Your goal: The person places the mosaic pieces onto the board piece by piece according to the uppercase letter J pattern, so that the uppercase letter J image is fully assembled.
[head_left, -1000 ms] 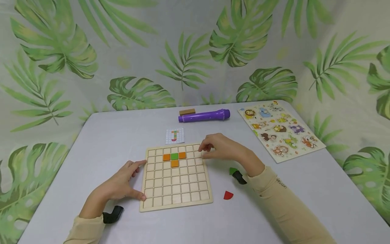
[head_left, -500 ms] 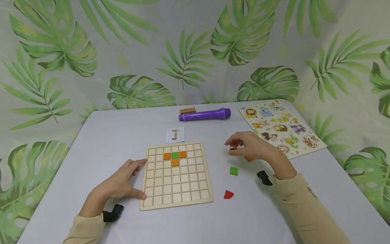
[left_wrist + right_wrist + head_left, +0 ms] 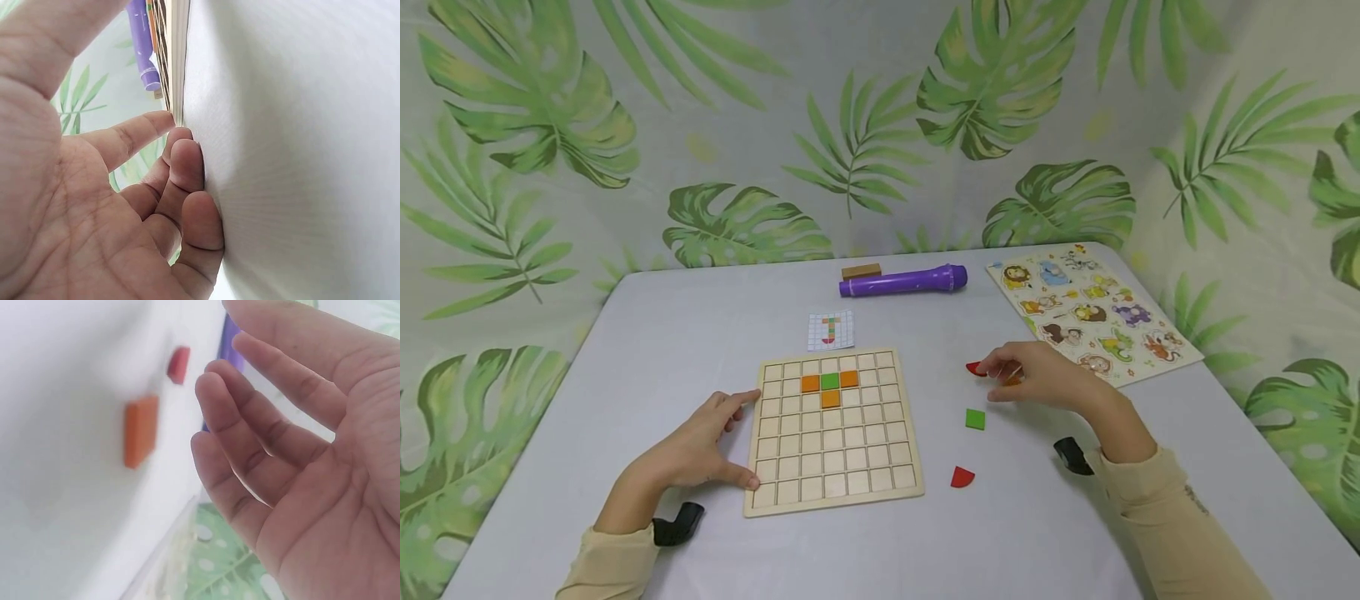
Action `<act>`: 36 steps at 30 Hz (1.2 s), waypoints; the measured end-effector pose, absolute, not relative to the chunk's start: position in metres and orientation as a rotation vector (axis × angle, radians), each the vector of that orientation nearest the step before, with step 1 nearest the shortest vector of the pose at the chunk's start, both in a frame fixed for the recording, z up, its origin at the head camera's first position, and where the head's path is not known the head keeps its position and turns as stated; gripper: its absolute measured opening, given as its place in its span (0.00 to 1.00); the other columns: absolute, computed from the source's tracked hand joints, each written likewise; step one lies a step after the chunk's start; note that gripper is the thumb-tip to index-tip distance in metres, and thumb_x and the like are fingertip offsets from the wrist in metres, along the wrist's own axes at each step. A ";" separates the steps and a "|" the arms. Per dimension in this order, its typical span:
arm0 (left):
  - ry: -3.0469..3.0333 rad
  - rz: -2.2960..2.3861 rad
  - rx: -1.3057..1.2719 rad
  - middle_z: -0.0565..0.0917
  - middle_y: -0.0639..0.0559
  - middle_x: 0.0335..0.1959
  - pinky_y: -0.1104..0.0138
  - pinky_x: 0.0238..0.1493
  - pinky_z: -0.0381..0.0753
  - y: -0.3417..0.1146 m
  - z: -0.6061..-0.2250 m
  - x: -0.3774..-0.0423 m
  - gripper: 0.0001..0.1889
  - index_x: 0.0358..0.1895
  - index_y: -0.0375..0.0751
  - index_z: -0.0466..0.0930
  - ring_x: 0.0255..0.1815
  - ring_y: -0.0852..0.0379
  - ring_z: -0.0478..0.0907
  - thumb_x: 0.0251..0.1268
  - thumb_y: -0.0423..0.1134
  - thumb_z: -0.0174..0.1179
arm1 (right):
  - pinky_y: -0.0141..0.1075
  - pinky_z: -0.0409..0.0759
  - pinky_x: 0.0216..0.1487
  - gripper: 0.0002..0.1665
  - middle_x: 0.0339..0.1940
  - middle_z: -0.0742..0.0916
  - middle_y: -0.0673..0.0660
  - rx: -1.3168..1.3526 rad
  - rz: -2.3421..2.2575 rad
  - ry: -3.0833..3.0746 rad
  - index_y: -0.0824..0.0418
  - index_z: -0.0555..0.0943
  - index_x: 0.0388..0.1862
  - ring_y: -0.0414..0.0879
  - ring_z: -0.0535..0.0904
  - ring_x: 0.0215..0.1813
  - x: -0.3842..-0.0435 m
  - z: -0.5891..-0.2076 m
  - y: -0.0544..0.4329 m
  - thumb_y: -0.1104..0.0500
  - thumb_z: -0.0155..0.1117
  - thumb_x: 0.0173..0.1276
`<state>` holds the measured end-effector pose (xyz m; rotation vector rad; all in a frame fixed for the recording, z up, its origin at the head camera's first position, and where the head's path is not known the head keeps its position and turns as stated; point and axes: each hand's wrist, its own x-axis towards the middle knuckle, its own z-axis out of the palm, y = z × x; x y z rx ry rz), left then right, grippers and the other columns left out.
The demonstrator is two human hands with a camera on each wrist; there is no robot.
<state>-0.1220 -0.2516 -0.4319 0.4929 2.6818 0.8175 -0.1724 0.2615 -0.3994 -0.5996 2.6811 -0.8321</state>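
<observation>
In the head view my left hand (image 3: 696, 446) rests at the left edge of a wooden grid board (image 3: 846, 462), thumb and forefinger touching it. The left wrist view shows its other fingers loosely bent against the white surface. Near the board's top, a green square tile (image 3: 830, 382) has orange tiles (image 3: 810, 384) on either side and one below. My right hand (image 3: 1033, 375) hovers with bent fingers over an orange tile (image 3: 140, 431), partly hidden in the head view. Just beyond its fingertips lies a red quarter-circle tile (image 3: 975, 368). The right wrist view shows nothing held.
A green square tile (image 3: 975, 419) and another red quarter-circle tile (image 3: 962, 477) lie right of the board. Behind it are a printed pattern card (image 3: 831, 331), a purple microphone-shaped tube (image 3: 902, 282) and a small wooden block (image 3: 861, 272). An animal puzzle board (image 3: 1093, 321) lies far right.
My right hand has moved from the board's upper right corner to the right, over the loose tiles, uncovering the green tile and a red one. The left hand stays in place.
</observation>
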 end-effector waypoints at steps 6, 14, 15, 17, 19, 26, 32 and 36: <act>2.682 0.821 0.486 0.73 0.45 0.57 0.56 0.58 0.74 -0.252 -0.432 -0.122 0.68 0.84 0.41 0.61 0.56 0.52 0.68 0.35 0.57 0.90 | 0.34 0.81 0.52 0.22 0.47 0.90 0.51 -0.646 -0.833 2.626 0.57 0.89 0.55 0.44 0.81 0.48 -0.164 -0.409 0.252 0.54 0.83 0.64; 2.670 0.842 0.479 0.73 0.44 0.58 0.54 0.59 0.74 -0.251 -0.431 -0.122 0.69 0.84 0.41 0.60 0.57 0.51 0.69 0.36 0.57 0.90 | 0.35 0.83 0.53 0.22 0.46 0.90 0.50 -0.679 -0.871 2.555 0.59 0.89 0.53 0.44 0.83 0.47 -0.159 -0.413 0.242 0.56 0.84 0.63; 2.671 0.842 0.482 0.73 0.44 0.58 0.55 0.58 0.74 -0.251 -0.431 -0.122 0.69 0.84 0.41 0.60 0.56 0.51 0.68 0.36 0.56 0.91 | 0.35 0.83 0.52 0.21 0.46 0.90 0.50 -0.673 -0.870 2.550 0.59 0.89 0.53 0.43 0.83 0.47 -0.159 -0.414 0.242 0.56 0.84 0.62; 2.672 0.839 0.481 0.72 0.45 0.57 0.56 0.58 0.74 -0.251 -0.431 -0.122 0.69 0.84 0.42 0.60 0.56 0.52 0.68 0.36 0.56 0.91 | 0.35 0.83 0.52 0.21 0.46 0.90 0.50 -0.672 -0.867 2.541 0.59 0.89 0.53 0.43 0.83 0.47 -0.159 -0.415 0.240 0.57 0.84 0.62; 2.672 0.842 0.488 0.72 0.45 0.56 0.57 0.57 0.73 -0.251 -0.431 -0.121 0.68 0.84 0.41 0.60 0.55 0.52 0.68 0.36 0.56 0.91 | 0.34 0.83 0.52 0.21 0.46 0.90 0.50 -0.663 -0.864 2.537 0.59 0.89 0.52 0.43 0.82 0.47 -0.158 -0.416 0.240 0.57 0.84 0.62; 2.674 0.841 0.488 0.72 0.46 0.55 0.56 0.57 0.73 -0.250 -0.432 -0.121 0.68 0.85 0.42 0.60 0.55 0.53 0.67 0.36 0.54 0.91 | 0.32 0.83 0.50 0.18 0.45 0.89 0.50 -0.655 -0.887 2.527 0.58 0.89 0.49 0.45 0.82 0.46 -0.156 -0.420 0.237 0.59 0.84 0.61; 2.675 0.835 0.487 0.72 0.46 0.55 0.55 0.57 0.73 -0.250 -0.432 -0.121 0.68 0.84 0.43 0.60 0.55 0.53 0.68 0.36 0.54 0.91 | 0.32 0.83 0.49 0.16 0.43 0.89 0.51 -0.665 -0.897 2.533 0.58 0.90 0.48 0.43 0.81 0.44 -0.155 -0.420 0.236 0.60 0.84 0.62; 2.672 0.838 0.486 0.72 0.45 0.55 0.54 0.57 0.73 -0.250 -0.431 -0.120 0.68 0.84 0.42 0.60 0.55 0.53 0.68 0.36 0.54 0.91 | 0.32 0.83 0.48 0.17 0.41 0.89 0.50 -0.659 -0.886 2.545 0.58 0.89 0.47 0.43 0.81 0.44 -0.155 -0.420 0.235 0.60 0.84 0.61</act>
